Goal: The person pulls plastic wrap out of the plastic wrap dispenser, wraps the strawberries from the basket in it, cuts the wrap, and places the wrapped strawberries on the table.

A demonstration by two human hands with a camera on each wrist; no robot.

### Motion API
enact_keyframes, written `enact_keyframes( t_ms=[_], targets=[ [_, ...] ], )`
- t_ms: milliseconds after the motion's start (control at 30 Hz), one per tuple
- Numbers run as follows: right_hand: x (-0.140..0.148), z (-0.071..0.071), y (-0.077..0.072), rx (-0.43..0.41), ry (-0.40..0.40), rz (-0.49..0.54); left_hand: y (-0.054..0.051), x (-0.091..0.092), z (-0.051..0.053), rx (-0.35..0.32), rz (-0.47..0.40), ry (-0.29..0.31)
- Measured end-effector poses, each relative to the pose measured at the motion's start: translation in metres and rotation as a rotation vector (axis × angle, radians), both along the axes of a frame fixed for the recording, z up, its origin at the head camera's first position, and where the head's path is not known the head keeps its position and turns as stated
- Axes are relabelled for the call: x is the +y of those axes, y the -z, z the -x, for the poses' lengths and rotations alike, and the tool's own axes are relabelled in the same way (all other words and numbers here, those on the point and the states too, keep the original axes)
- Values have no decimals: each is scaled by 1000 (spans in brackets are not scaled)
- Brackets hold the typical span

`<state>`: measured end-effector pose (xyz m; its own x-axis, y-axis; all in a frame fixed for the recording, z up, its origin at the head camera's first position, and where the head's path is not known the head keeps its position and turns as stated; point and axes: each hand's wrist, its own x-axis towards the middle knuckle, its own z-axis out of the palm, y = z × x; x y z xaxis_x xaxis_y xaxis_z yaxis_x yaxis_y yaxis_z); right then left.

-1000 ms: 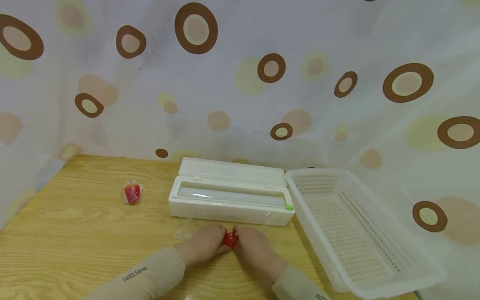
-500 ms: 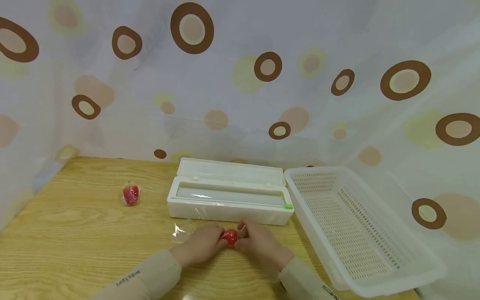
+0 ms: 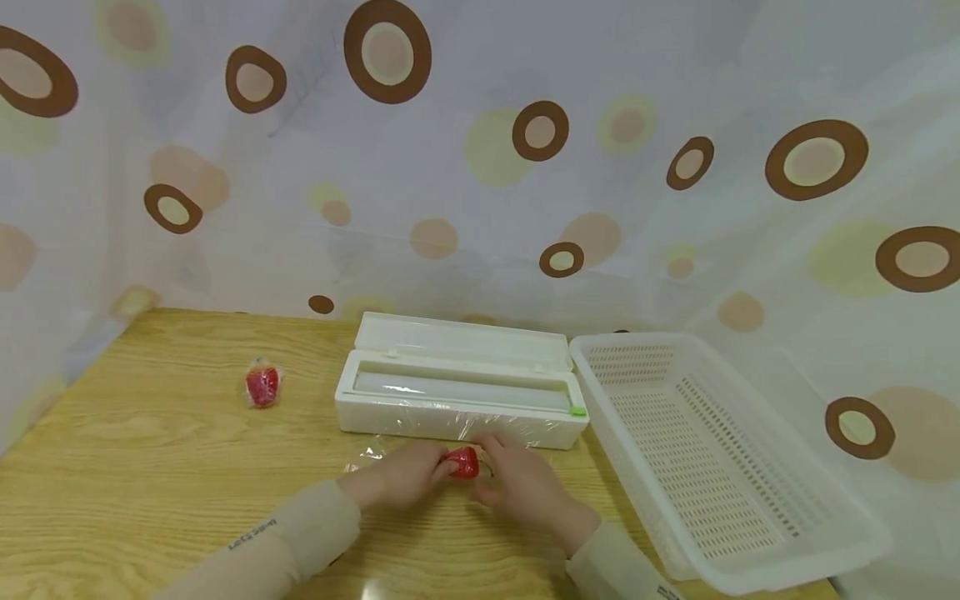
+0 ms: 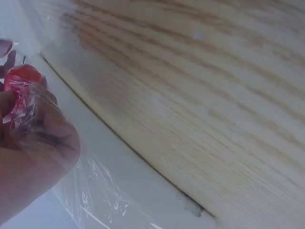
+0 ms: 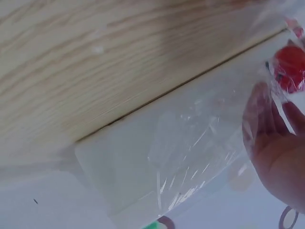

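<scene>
A small, round red fruit-like thing (image 3: 464,462) with a dark stem is partly wrapped in clear cling film. My left hand (image 3: 407,475) pinches it between thumb and fingers, and the crinkled film (image 4: 33,112) lies over these fingers. On its stem side, my right hand (image 3: 522,487) has thumb and fingers spread apart, with nothing gripped between them. Clear film (image 5: 200,138) stretches over the right fingers in the right wrist view. Just behind both hands stands a white cling film box (image 3: 457,422), lid raised, with a film roll (image 3: 461,390) inside.
Another red thing wrapped in film (image 3: 262,387) lies at the left on the wooden table (image 3: 150,467). A white perforated basket (image 3: 697,467) stands at the right, beside the box. A green slider (image 3: 577,411) sits at the box's right end. A patterned curtain hangs behind.
The red thing has risen slightly towards the box and turned, its stem end now pointing right. My right fingers have come away from it and spread, while the left hand keeps its pinch.
</scene>
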<state>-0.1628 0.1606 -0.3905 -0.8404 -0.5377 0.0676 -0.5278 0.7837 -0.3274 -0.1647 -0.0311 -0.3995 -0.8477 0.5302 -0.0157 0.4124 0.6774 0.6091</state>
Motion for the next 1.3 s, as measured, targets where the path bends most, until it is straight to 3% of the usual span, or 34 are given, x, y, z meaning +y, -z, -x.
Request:
enact_keyframes(
  t_ms=[67, 167, 467, 667, 733, 833, 900, 967, 1000, 1100, 1200, 1300],
  targets=[
    [-1, -1, 2, 110, -33, -58, 0, -2, 1, 3, -12, 10],
    [-4, -1, 5, 195, -48, -104, -1, -3, 2, 13, -17, 18],
    [-6, 4, 3, 142, -41, -42, -1, -2, -4, 28, -69, -25],
    [-8, 8, -5, 80, -61, -38, -2, -3, -7, 17, -122, -140],
    [-10, 9, -9, 72, -62, -44, -7, -5, -9, 106, -135, -192],
    [-11, 13, -12, 49, -57, -34, -14, -9, -10, 387, -83, -216],
    [-10, 15, -13, 3, -41, -15, -16, -10, -12, 593, -14, -187],
    [-8, 19, -14, -69, -24, 30, -16, -10, -14, 729, 77, -121],
    [-7, 20, -14, -104, -19, 48, -15, -10, -16, 770, 129, -85],
    [-5, 25, -17, -218, -13, 132, -8, -7, -18, 805, 281, -24],
    [-4, 30, -20, -308, -24, 180, -1, -3, -18, 821, 413, -26],
    [-3, 33, -22, -372, -24, 186, 4, 1, -15, 852, 492, -48]
  ],
)
